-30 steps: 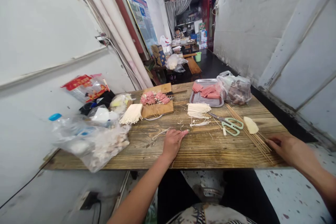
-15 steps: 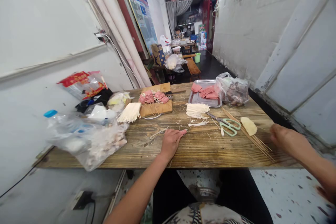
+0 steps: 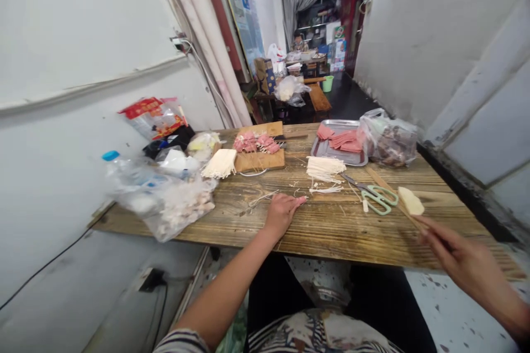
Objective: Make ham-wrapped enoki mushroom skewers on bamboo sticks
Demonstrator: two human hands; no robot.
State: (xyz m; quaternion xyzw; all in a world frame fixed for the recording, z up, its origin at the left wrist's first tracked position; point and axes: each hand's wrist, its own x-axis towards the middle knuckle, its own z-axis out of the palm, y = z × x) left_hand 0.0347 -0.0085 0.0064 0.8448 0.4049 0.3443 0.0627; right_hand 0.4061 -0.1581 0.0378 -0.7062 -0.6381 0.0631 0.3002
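Note:
My left hand (image 3: pixel 280 214) rests on the wooden table, its fingers closed on a small pink meat roll (image 3: pixel 303 199) with a pale tip poking out. On the right, my right hand (image 3: pixel 455 245) has its fingers closed around the near ends of the thin bamboo skewers (image 3: pixel 408 215); how many it grips is hidden. A pale yellow slice (image 3: pixel 411 201) lies by those skewers. Green-handled scissors (image 3: pixel 380 198) sit just left of them. Beyond my left hand are a bundle of enoki mushrooms (image 3: pixel 325 168) and some loose enoki strands (image 3: pixel 326 190).
Pink meat slices (image 3: pixel 345 139) lie on a metal tray (image 3: pixel 318 150), beside a plastic bag of dark food (image 3: pixel 391 138). Skewered meat rolls (image 3: pixel 256 143) rest on a cutting board (image 3: pixel 260 161), with more enoki (image 3: pixel 221 163) alongside. Plastic bags (image 3: pixel 165 204) crowd the left. A person (image 3: pixel 298 41) is far back.
My right hand has moved inward from the table's right edge and closed on the skewer ends. My left hand keeps its hold on the meat roll. The camera view has shifted.

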